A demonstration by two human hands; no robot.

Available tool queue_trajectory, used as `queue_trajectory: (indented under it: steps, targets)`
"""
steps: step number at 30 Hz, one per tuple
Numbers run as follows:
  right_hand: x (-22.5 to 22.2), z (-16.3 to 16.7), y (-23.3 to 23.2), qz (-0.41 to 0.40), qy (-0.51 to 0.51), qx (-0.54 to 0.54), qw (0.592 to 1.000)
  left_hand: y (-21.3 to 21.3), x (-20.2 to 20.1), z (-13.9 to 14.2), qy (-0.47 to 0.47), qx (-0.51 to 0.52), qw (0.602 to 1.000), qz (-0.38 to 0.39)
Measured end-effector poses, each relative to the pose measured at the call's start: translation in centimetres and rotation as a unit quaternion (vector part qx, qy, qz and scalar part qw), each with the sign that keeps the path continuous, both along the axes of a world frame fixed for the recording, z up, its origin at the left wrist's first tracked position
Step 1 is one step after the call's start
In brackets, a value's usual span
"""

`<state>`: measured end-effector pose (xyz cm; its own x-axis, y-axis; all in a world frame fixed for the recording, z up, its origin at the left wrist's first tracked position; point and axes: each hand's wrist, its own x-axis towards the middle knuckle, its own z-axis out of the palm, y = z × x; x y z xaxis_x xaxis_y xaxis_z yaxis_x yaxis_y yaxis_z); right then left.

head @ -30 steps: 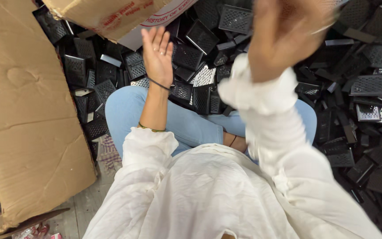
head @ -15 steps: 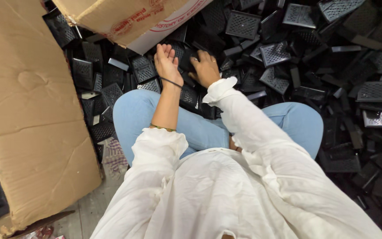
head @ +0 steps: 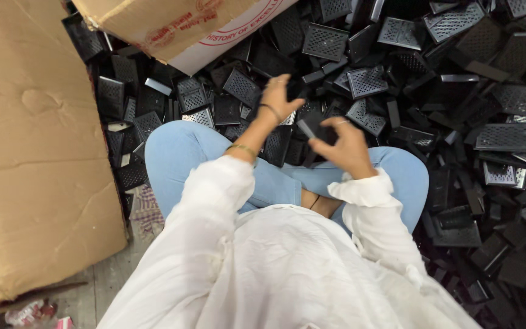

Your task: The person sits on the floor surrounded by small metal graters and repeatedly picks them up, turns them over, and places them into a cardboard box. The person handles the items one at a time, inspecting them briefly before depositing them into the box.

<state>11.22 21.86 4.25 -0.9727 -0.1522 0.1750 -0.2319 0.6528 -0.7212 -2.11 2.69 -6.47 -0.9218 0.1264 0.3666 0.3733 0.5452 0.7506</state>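
Seated cross-legged on the floor (head: 101, 280) amid a heap of black perforated plates (head: 506, 137). Left hand (head: 280, 97) reaching far into the heap, fingers curled on a dark piece (head: 294, 89), shape blurred and hard to make out. Right hand (head: 343, 145) nearer, pinching a small black plate (head: 313, 126) over the knees. Flattened cardboard (head: 38, 152) at left, cut off; carton (head: 171, 24) at far edge, cropped.

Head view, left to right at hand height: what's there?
Flat cardboard sheet → left knee in blue jeans → left hand → right hand holding a small dark part → pile of black perforated plates.
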Motion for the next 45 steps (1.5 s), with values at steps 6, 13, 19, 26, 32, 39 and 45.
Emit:
queue_trajectory:
  steps: [6,13,19,26,32,39,45]
  targets:
    - [-1.7,-0.8,4.3,-0.103,-0.11,-0.358,0.922,5.7,-0.8,1.8,-0.038,0.056,0.997,-0.036]
    - [-2.5,-1.7,2.0,-0.109,-0.153,-0.455,0.87,-1.9,3.8,2.5,-0.331,0.635,0.672,-0.191]
    - [-2.0,-3.0,-10.1,0.055,-0.068,-0.413,0.907,-4.4,6.5,3.7,-0.297,0.698,0.643,-0.105]
    - [-3.2,0.6,-11.7,-0.006,-0.01,-0.323,0.946,-6.5,2.8,5.1,-0.256,0.667,0.699,-0.043]
    - [-4.2,0.7,-12.2,-0.034,-0.03,-0.299,0.953,-5.3,3.4,5.9,-0.285,0.639,0.71,-0.078]
    - [-3.9,0.0,-12.1,-0.02,-0.004,-0.314,0.949,-5.0,4.2,5.8,-0.287,0.644,0.701,-0.103]
    - [-3.5,-0.5,-11.9,-0.01,0.109,-0.153,0.982,-5.0,4.0,5.1,-0.254,0.622,0.727,-0.144]
